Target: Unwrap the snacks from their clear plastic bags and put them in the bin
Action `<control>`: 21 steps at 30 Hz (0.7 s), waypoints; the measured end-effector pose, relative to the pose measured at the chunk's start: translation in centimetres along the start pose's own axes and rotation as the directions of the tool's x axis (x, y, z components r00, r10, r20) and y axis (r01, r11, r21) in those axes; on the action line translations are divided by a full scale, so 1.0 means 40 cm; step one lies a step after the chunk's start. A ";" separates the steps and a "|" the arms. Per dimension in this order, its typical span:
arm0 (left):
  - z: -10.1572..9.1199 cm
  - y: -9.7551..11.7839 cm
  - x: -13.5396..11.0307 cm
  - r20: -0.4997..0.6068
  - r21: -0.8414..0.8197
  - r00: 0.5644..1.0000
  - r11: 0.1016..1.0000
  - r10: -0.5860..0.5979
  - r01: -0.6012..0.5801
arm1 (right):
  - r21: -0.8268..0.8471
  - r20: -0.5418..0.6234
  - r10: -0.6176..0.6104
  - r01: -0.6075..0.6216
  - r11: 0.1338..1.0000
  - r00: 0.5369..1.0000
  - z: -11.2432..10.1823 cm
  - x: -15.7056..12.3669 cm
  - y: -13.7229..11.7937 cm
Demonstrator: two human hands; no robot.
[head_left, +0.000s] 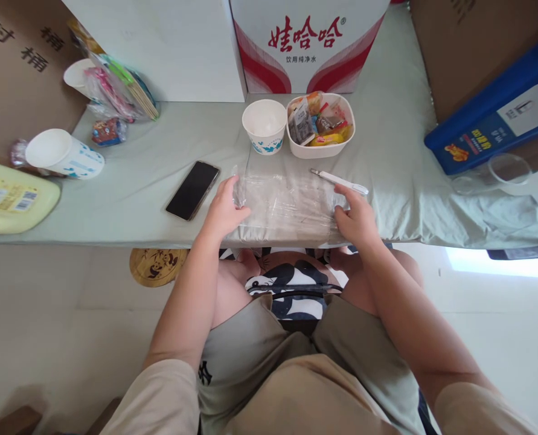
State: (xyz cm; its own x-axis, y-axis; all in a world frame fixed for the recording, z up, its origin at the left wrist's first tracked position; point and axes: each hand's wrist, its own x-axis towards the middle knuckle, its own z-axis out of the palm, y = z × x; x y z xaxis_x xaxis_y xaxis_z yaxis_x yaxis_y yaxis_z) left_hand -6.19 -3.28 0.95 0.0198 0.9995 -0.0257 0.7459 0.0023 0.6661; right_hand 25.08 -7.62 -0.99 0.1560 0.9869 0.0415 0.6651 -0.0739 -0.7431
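Centrally in the frame, clear film (278, 202) lies on the cloth (395, 163) near its front edge. At the film's left end, the left hand (223, 211) has thumb and forefinger spread apart; at its right end, the right hand (357, 220) likewise parts thumb and forefinger. I cannot tell how the other fingers stand. A cutter (340, 180) lies just above the right hand, a phone (193, 190) left of the left hand. Upper centre, a cup (264, 124) stands just beside a tub (320, 149) of packaged snacks (329, 125).
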 end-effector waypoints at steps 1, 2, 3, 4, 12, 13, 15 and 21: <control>-0.001 0.002 -0.001 -0.022 0.012 1.000 1.000 -0.004 0.005 | -0.024 0.003 -0.016 0.016 1.000 1.000 0.002 0.001 -0.001; -0.001 0.005 -0.002 -0.055 0.007 0.998 1.000 -0.013 0.013 | -0.032 0.009 -0.024 0.024 0.999 1.000 0.003 0.001 -0.002; -0.001 0.007 -0.001 -0.096 -0.020 0.995 0.999 -0.028 0.027 | -0.023 0.018 -0.027 0.027 0.999 0.999 0.003 0.001 -0.002; -0.001 0.009 0.000 -0.136 -0.069 0.990 0.997 -0.049 0.040 | 0.000 0.025 -0.024 0.024 1.000 0.999 0.004 0.001 -0.002; -0.010 -0.006 0.015 -0.329 -0.345 0.937 0.939 -0.113 -0.008 | 0.130 0.005 -0.007 0.006 0.991 1.000 0.011 0.004 0.007; -0.014 -0.012 0.015 -0.308 -0.327 0.945 0.945 -0.112 0.006 | 0.121 0.002 -0.015 0.014 0.993 1.000 0.012 0.004 0.007; -0.021 -0.028 0.016 -0.247 -0.265 0.961 0.963 -0.122 0.054 | 0.099 -0.002 -0.034 0.034 0.995 0.999 0.015 0.005 0.006; -0.020 -0.080 0.023 -0.173 -0.010 0.984 0.999 -0.045 0.044 | -0.036 0.017 -0.138 0.139 0.990 0.990 0.024 0.001 0.004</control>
State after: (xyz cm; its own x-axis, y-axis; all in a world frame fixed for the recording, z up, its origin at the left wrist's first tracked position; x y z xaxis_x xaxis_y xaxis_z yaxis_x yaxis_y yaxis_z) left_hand -9.09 -2.32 -0.59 -0.1295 0.9888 0.0741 0.7397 0.0466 0.6714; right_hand 24.50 -7.48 -1.75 0.0502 0.9899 0.1323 0.7063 0.0585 -0.7055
